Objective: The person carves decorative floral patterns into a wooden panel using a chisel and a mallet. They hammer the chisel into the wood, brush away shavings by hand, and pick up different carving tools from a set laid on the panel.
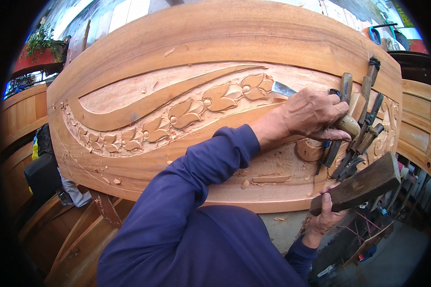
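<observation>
My left hand (316, 112) is closed around a chisel. The bright, flat steel blade of the chisel (283, 89) points left, its tip by the last carved flower of a floral band (220, 98). The rounded end of its wooden handle sticks out past my fingers. Lower right, my right hand (324, 217) grips a dark, blocky wooden mallet (361, 185), tilted up to the right near the panel's front edge. The carved wooden panel (201, 36) lies beneath my left arm, with raised leaf and flower shapes in a curved recess.
Several carving chisels (366, 110) with wooden handles lie in a pile on the panel's right side, just beyond my left hand. Wood chips (111, 180) and a thin wood strip (271, 179) lie on the panel. Another panelled wooden piece (419, 126) stands at right.
</observation>
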Action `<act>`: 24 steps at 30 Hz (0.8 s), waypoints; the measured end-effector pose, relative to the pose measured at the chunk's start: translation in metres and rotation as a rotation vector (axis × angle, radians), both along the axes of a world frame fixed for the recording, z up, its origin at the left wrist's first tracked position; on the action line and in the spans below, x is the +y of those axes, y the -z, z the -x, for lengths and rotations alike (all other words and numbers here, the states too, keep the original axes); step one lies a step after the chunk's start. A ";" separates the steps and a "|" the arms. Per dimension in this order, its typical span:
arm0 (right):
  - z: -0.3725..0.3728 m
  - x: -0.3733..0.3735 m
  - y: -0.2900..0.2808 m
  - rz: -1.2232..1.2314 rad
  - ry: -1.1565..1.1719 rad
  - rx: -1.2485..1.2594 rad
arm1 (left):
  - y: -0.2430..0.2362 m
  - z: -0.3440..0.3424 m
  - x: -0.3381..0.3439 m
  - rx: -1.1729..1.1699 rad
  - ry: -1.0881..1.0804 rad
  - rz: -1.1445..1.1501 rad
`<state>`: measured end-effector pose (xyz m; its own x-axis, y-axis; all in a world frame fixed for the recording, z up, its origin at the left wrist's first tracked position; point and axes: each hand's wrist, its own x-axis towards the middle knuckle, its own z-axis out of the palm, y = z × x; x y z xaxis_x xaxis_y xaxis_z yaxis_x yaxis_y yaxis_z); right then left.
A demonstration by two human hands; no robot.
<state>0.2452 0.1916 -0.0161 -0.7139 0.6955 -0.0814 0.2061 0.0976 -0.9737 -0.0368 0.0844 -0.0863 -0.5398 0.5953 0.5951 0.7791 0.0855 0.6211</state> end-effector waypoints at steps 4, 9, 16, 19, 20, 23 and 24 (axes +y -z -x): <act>0.001 0.002 0.000 -0.001 -0.012 -0.004 | 0.003 -0.001 0.000 -0.036 0.004 0.009; 0.002 0.005 0.002 -0.031 -0.054 0.021 | 0.003 0.001 -0.001 -0.058 0.013 -0.003; 0.024 0.006 -0.002 0.059 0.058 0.072 | 0.002 0.000 -0.002 -0.053 0.009 -0.025; 0.043 0.001 0.002 0.052 0.153 0.034 | 0.002 0.001 -0.001 -0.059 -0.007 -0.050; 0.049 -0.002 0.005 0.039 0.196 0.019 | 0.002 0.001 -0.001 -0.062 -0.022 -0.065; 0.061 -0.011 0.015 -0.105 0.036 -0.164 | 0.003 0.002 -0.001 -0.076 -0.027 -0.099; 0.064 -0.011 0.016 -0.142 0.017 -0.253 | 0.003 0.003 -0.002 -0.083 -0.022 -0.108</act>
<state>0.1814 0.1805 -0.0318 -0.6715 0.7244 -0.1560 0.4433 0.2240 -0.8680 -0.0397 0.0825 -0.0893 -0.6017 0.5178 0.6081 0.7234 0.0307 0.6897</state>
